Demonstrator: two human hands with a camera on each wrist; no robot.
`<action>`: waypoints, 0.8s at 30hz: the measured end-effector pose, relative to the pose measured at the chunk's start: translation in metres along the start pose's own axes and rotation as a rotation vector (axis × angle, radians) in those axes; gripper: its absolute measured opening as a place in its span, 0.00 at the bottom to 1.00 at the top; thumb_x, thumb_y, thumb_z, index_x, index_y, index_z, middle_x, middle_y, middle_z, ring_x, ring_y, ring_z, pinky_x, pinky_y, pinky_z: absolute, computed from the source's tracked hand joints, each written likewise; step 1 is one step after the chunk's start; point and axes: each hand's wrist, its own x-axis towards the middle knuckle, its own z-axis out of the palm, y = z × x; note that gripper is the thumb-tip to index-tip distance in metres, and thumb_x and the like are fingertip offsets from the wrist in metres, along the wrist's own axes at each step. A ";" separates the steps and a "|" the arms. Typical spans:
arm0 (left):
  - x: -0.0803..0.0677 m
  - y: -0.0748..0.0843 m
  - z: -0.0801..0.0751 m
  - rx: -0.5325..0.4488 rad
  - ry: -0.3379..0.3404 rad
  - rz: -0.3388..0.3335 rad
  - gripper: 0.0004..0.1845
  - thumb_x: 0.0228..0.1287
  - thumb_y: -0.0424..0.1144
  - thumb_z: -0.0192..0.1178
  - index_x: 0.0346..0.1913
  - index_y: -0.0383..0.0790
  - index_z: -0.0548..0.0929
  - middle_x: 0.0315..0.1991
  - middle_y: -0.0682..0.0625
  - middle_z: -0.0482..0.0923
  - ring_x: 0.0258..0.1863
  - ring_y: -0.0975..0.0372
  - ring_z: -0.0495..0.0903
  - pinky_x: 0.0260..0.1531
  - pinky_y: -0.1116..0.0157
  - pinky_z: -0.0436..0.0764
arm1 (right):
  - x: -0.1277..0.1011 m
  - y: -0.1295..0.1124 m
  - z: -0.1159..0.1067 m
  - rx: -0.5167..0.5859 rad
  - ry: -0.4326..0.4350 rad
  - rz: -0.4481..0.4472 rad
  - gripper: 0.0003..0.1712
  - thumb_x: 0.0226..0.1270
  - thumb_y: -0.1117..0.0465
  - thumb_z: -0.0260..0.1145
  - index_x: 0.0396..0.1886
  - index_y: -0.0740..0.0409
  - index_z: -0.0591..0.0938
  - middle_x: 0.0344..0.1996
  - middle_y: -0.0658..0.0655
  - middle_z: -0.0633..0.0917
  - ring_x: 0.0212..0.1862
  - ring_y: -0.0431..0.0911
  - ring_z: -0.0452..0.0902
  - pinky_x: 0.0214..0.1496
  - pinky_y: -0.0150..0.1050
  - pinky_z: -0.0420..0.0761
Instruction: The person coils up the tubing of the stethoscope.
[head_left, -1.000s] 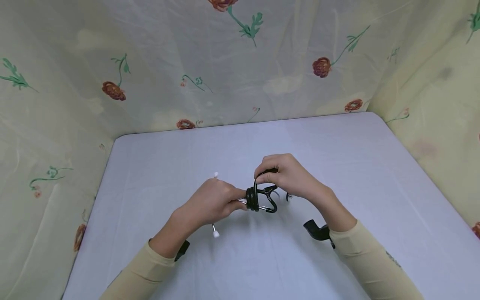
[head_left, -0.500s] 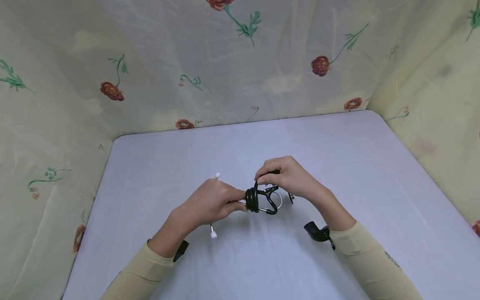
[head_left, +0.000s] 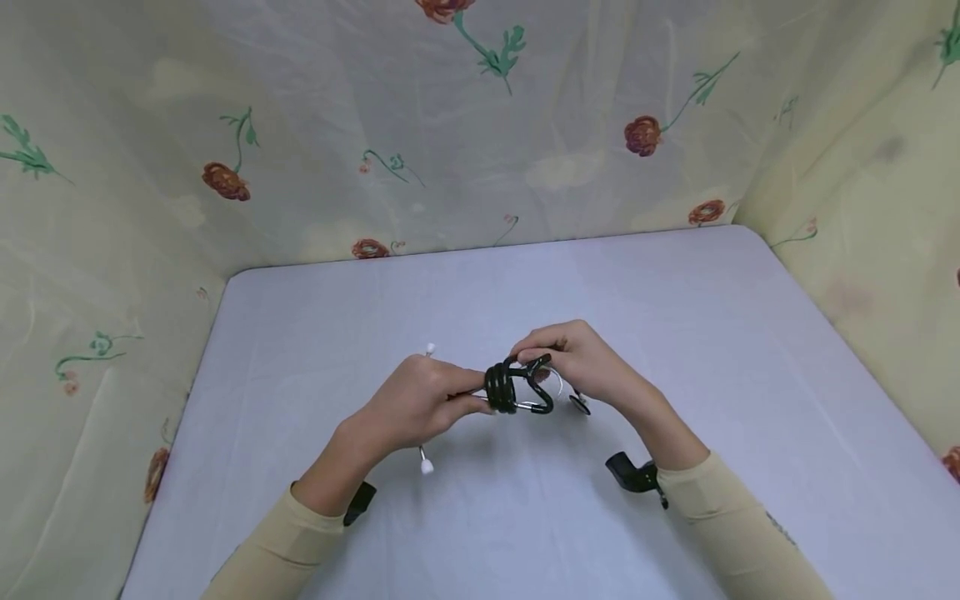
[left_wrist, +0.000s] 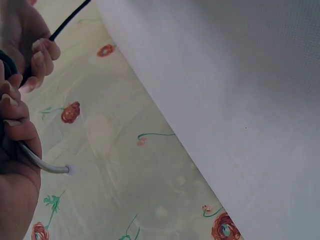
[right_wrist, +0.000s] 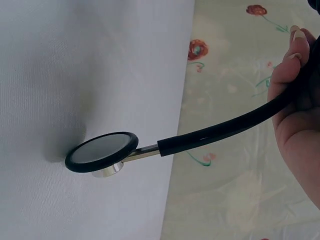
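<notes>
We see the left hand [head_left: 420,400] gripping the metal ear tubes of a stethoscope [head_left: 513,387], fingers [left_wrist: 20,127] curled round them, while the right hand [head_left: 581,358] pinches its black tubing, coiled in loops between both hands above the pale counter [head_left: 675,292]. The chest piece [right_wrist: 102,152] dangles just over the counter beside the right hand. One white ear tip [head_left: 427,468] pokes out below the left hand. Floral curtain [head_left: 337,125] closes in the counter's far edge and sides.
</notes>
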 end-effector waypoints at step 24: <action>0.005 -0.002 0.001 -0.115 0.230 -0.371 0.04 0.62 0.44 0.69 0.37 0.49 0.89 0.14 0.60 0.70 0.14 0.69 0.61 0.17 0.71 0.62 | -0.008 -0.006 0.022 -0.061 0.090 -0.087 0.08 0.73 0.66 0.60 0.37 0.62 0.84 0.27 0.53 0.85 0.29 0.45 0.80 0.39 0.35 0.81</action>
